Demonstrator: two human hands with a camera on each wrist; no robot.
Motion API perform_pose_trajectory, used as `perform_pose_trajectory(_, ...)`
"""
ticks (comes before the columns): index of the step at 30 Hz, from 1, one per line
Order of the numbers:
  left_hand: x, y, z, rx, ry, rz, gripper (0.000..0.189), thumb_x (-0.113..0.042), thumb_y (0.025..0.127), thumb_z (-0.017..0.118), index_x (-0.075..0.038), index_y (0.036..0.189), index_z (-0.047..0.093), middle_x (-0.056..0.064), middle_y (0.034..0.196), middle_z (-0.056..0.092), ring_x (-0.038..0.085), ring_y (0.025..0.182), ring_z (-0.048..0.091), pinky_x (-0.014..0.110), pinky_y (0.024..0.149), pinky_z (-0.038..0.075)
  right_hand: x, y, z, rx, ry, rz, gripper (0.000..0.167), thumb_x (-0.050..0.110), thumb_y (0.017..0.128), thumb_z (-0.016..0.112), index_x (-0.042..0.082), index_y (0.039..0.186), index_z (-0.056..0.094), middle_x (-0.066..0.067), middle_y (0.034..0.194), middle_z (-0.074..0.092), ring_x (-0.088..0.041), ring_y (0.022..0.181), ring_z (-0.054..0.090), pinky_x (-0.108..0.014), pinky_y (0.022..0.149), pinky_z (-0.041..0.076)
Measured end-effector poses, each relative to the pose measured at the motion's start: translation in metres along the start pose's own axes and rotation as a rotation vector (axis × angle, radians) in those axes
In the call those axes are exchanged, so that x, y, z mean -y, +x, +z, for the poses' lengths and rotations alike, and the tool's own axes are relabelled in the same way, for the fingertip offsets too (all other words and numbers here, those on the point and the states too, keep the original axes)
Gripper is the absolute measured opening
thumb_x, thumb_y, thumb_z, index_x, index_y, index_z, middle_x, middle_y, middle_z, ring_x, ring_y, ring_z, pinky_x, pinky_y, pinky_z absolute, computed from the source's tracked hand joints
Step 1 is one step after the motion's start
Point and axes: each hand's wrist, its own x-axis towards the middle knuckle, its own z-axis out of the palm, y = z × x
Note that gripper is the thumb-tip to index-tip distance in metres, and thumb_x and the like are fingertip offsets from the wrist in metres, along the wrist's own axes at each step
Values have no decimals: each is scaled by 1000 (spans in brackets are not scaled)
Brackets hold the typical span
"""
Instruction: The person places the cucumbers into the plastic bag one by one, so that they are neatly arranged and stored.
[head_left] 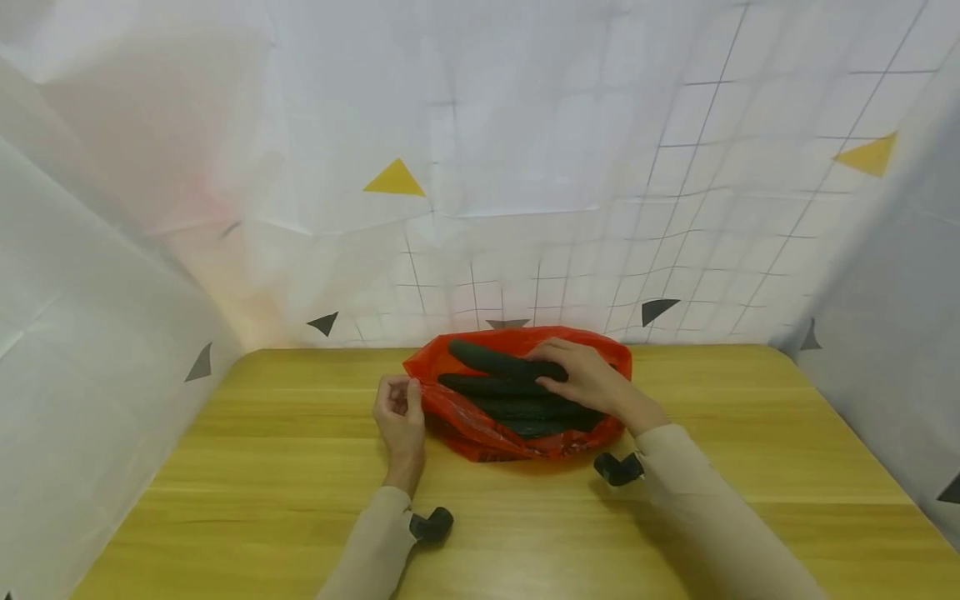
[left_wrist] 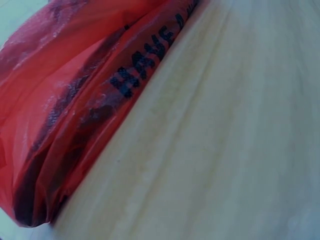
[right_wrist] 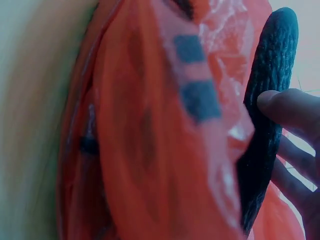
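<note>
A red plastic bag [head_left: 480,433] lies on the table with its mouth open toward me, and several dark green cucumbers lie inside. My right hand [head_left: 581,375] grips the topmost cucumber [head_left: 487,360] near its right end; the thumb presses its near side in the right wrist view, with fingers behind. Below it in the head view lies another cucumber [head_left: 480,386] among the others in the bag. At the bag's left corner my left hand [head_left: 401,417] pinches the rim between thumb and curled fingers. Black lettering shows on the bag [left_wrist: 75,100] in the left wrist view.
The wooden table [head_left: 262,467] runs back to a white sheet wall [head_left: 525,167] with grid lines and yellow and dark triangles. White sheets also stand at the left and right sides. A black wrist device [head_left: 431,527] sits at the left cuff, another [head_left: 618,469] at the right.
</note>
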Motion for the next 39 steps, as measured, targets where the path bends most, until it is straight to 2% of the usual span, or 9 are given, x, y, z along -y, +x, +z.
perform_pose_trajectory(9, 2, 2, 0, -1, -12, 5, 16, -4, 90, 59, 11, 93, 55, 2, 76, 57, 7, 67, 52, 17, 61, 43, 3, 11, 1, 95, -37, 42, 34, 15, 84, 71, 15, 116, 63, 0, 114, 63, -16, 104, 61, -36, 88, 51)
perform_pose_trajectory(16, 2, 3, 0, -3, -12, 18, 16, -3, 90, 59, 12, 92, 55, 1, 75, 57, 7, 66, 52, 17, 60, 42, 3, 19, 1, 155, -113, 24, 33, 17, 84, 71, 14, 117, 64, -1, 113, 63, -18, 101, 63, -37, 87, 52)
perform_pose_trajectory(24, 1, 2, -1, 1, -12, 41, 16, -2, 90, 59, 13, 92, 54, 0, 75, 56, 5, 66, 52, 16, 60, 42, 4, 26, 2, 184, -154, 41, 34, 16, 84, 70, 14, 117, 65, -2, 113, 63, -19, 100, 64, -38, 86, 52)
perform_pose_trajectory(33, 3, 1, -2, -6, -19, 26, 15, -2, 89, 59, 12, 93, 55, 2, 75, 57, 5, 66, 52, 16, 60, 42, 1, 29, 11, 177, -217, 52, 33, 18, 85, 70, 14, 117, 65, -2, 110, 63, -20, 96, 65, -38, 85, 52)
perform_pose_trajectory(39, 3, 1, -1, -6, -32, 24, 15, -1, 89, 59, 12, 93, 55, 1, 75, 57, 7, 67, 52, 16, 60, 43, 0, 30, 16, 169, -252, 49, 34, 17, 85, 70, 14, 118, 65, -3, 109, 63, -21, 92, 65, -39, 80, 53)
